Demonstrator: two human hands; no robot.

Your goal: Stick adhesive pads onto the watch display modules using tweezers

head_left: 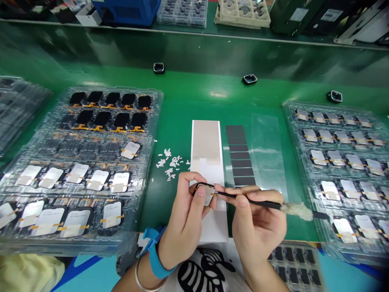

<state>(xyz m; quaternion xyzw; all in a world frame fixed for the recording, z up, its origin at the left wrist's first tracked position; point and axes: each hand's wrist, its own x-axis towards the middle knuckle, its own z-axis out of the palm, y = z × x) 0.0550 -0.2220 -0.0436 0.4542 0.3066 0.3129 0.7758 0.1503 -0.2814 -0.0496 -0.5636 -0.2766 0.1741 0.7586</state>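
Between the thumb and fingers of my left hand (pixel 190 211) is a small screen module (pixel 208 195) with a pale grey back and a dark edge. My right hand (pixel 258 219) is closed around a thin black tool (pixel 264 202) wrapped in whitish material near its rear end. The tool's tip meets the module's right edge. Beneath both hands lies a white sheet (pixel 206 142) with a beige upper part. Right of it is a strip of dark rectangles (pixel 240 156) on clear film. White scraps (pixel 173 162) are scattered left of the sheet.
A clear tray (pixel 156 117) of screen modules stands at the left, another tray (pixel 291 121) at the right. Three small black frames, including one (pixel 249 79) near the middle, sit toward the back. A shelf edge (pixel 188 31) crosses the top, with a blue box (pixel 127 12) above it.
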